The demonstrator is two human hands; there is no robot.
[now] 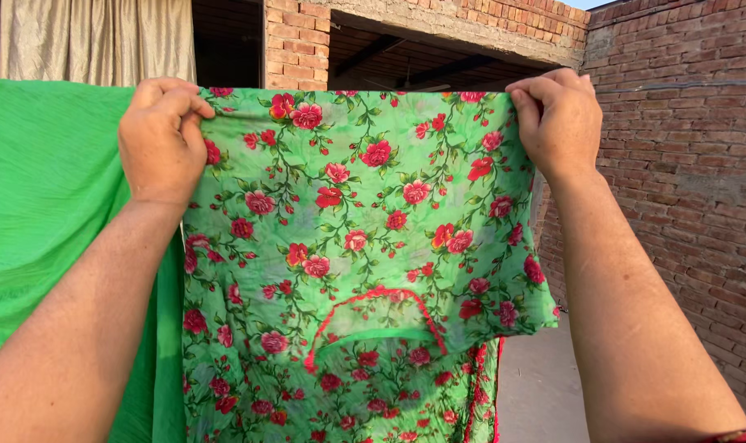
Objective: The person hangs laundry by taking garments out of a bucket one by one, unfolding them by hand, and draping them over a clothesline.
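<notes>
A green garment with a red rose print (365, 246) hangs spread out in front of me, its red-trimmed neckline low in the middle. My left hand (161, 139) grips its top left edge with fingers curled over the fold. My right hand (557, 119) pinches the top right edge the same way. Both arms are raised, and the fabric is stretched flat between the hands along what looks like a line, which is hidden by the cloth.
A plain green cloth (45, 230) hangs beside the garment on the left, touching it. A brick wall (684, 189) runs along the right. A brick building with a dark opening (422, 49) and a beige curtain (94, 37) stand behind. Grey ground (541, 385) shows below.
</notes>
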